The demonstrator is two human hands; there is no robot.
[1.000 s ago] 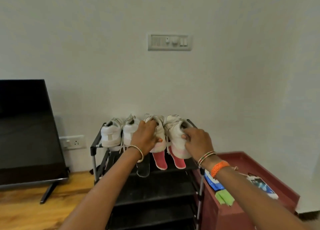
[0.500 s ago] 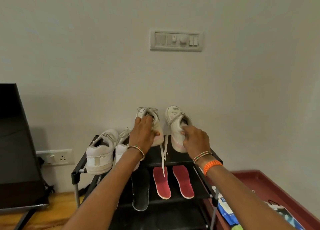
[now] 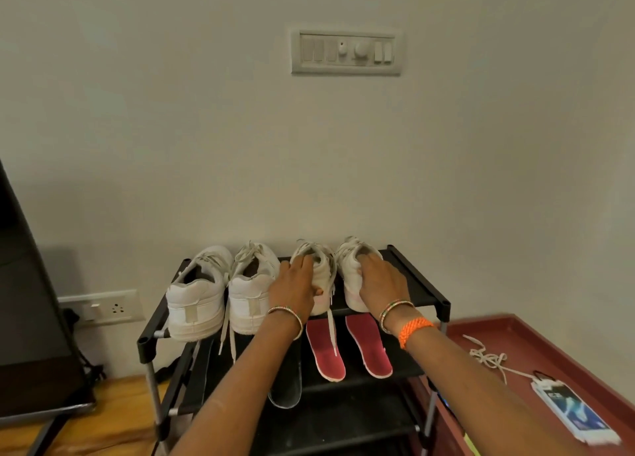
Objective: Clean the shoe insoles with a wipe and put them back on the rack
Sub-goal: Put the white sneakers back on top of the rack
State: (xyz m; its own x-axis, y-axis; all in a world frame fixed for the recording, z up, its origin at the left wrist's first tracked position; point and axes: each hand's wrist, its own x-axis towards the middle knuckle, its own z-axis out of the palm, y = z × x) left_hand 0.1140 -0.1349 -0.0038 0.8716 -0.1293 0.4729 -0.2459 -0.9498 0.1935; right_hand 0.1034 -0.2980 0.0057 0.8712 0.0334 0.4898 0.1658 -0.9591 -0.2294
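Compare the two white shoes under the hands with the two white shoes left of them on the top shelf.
The right pair has pink-edged soles and is held, left hand on one shoe, right hand on the other. The left pair is bulkier, all white and untouched. Both pairs stand heels-out on the rack.

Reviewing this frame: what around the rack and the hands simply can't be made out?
Head view only:
- Heels of the two right-hand shoes: covered by the left hand and right hand.
- Dark insole: top hidden by the left forearm.
- Wipes pack: print blurred.
- Rack: lower shelves cut off by the bottom edge.
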